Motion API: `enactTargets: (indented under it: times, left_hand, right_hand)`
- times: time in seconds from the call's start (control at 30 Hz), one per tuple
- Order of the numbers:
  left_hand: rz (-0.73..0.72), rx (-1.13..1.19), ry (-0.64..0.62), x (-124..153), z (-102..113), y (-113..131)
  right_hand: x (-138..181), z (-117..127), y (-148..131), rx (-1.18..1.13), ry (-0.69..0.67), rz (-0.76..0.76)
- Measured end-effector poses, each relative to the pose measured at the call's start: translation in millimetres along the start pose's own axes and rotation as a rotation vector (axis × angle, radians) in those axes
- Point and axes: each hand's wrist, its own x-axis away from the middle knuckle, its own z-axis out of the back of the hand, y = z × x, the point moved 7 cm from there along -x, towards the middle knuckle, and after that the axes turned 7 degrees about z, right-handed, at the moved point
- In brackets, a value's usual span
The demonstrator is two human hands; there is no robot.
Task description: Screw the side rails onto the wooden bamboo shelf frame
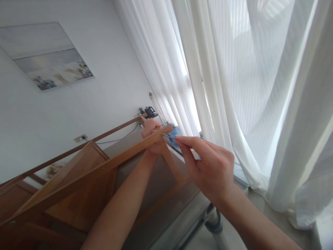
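Observation:
A wooden frame [125,156] with long rails and crosspieces slants across the lower left. My left hand [151,127] reaches behind the near rail and is closed around the wood by its upper end joint; part of the palm is hidden by the rail. Between the thumb and fingers of my right hand [208,163] is a thin metal rod that looks like a hex key [170,137]. Its tip meets a small metal bolt [162,134] in the rail, close to my left hand. Another bolt [12,222] shows farther down the same rail.
Long white curtains [221,86] hang at the right. Beyond the frame's end are a black kettle [150,111] and a blue object [175,133]. A cable runs from the wall socket [80,138]. A metal tube leg [214,218] stands below, and a painting [49,55] hangs on the wall.

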Motion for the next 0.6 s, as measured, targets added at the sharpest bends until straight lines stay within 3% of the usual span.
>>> enactTargets:
  times: [0.6]
  left_hand:
    - [0.029, 0.018, -0.019, 0.2, -2.4, -2.7]
  right_hand:
    - [-13.0, 3.1, -15.4, 0.018, -0.063, 0.096]
